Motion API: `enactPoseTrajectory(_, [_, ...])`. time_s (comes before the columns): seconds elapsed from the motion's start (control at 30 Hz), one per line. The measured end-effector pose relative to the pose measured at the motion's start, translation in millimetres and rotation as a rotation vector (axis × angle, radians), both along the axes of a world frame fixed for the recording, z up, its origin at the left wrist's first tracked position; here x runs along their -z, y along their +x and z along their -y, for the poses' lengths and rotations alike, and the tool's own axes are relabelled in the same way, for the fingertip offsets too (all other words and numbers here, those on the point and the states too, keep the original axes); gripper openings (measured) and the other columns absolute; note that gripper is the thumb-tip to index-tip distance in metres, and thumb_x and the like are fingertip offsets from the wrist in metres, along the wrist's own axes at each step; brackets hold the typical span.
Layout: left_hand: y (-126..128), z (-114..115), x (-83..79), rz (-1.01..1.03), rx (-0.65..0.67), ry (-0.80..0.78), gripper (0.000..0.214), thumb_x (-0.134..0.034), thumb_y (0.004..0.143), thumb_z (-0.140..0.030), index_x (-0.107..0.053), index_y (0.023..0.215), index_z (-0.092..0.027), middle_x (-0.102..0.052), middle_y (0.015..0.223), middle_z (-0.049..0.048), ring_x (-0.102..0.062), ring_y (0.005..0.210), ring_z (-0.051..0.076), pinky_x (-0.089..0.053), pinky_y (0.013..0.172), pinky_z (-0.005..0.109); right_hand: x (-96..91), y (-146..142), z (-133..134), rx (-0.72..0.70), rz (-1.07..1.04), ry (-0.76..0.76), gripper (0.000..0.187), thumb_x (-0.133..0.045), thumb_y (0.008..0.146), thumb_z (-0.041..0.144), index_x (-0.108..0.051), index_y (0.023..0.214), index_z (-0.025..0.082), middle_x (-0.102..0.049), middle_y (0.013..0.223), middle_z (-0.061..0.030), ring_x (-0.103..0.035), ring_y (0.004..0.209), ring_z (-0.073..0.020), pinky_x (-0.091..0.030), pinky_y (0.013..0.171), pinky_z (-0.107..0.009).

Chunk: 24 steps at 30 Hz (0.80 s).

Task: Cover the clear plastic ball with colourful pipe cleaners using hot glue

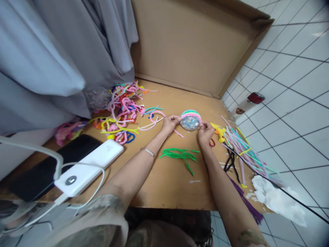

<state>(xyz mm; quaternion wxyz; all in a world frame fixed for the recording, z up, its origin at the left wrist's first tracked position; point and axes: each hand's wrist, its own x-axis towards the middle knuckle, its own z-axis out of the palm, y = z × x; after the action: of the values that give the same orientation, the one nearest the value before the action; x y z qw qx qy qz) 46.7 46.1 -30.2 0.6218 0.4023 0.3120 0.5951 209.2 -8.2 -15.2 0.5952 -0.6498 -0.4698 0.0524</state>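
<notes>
From the head camera, looking down over both forearms, the round disc stands on edge on the cardboard sheet, just in front of the upright cardboard wall. The left hand pinches its left rim with the fingertips and the right hand pinches the right rim, so both grip it. Pink and green bands run round its edge, and its face looks glittery. I'd judge the grip thin: only fingertips hold it, so it could roll or tip, and the loose pink strand trailing from under the left hand could pull the wrapping askew. The yellow glue gun lies just beside the right hand; if it is hot, a knuckle could brush it, though I cannot tell which way the nozzle points. Its black cord crosses the bundle of straight strands and could drag them. Green strands lie between the forearms, and a tangled coloured pile lies to the left. A white power bank, a black phone, a red-capped bottle and white wadding lie well apart from the hands.
</notes>
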Motion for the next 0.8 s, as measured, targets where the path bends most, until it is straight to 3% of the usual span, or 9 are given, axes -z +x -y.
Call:
enactPoseTrajectory(0.33, [-2,0,-2.1,-0.144,-0.077,0.026,0.01,-0.075,0.067,-0.022,-0.07,0.067,-0.013,-0.07,0.066,0.0033,-0.063,0.064,0.014,-0.052,0.074,0.03,-3.1,2,-1,-0.056,-0.031,0.014,0.017,-0.05,0.069,0.028,-0.062,0.071,0.017,-0.06,0.063,-0.0029,-0.055,0.061,-0.0183,-0.047,0.066,-0.033])
enactPoseTrajectory(0.53, [-6,-5,-0.9,-0.08,-0.036,-0.013,0.021,-0.082,0.059,-0.028,-0.068,0.065,-0.013,-0.069,0.063,0.002,-0.06,0.061,0.012,-0.051,0.072,0.029,0.6,5,-6,-0.109,-0.15,0.07,0.023,-0.057,0.065,0.032,-0.066,0.077,0.014,-0.065,0.073,-0.0042,-0.057,0.068,-0.0178,-0.048,0.072,-0.035])
enactPoseTrajectory(0.8, [-11,-12,0.3,-0.021,0.02,-0.068,0.032,-0.085,0.055,-0.026,-0.063,0.075,-0.015,-0.064,0.062,-0.002,-0.061,0.061,0.011,-0.054,0.077,0.032,-9.0,4,-4,-0.288,-0.305,0.032,0.018,-0.063,0.065,0.034,-0.064,0.069,0.017,-0.06,0.062,0.0013,-0.052,0.061,-0.0126,-0.044,0.062,-0.027])
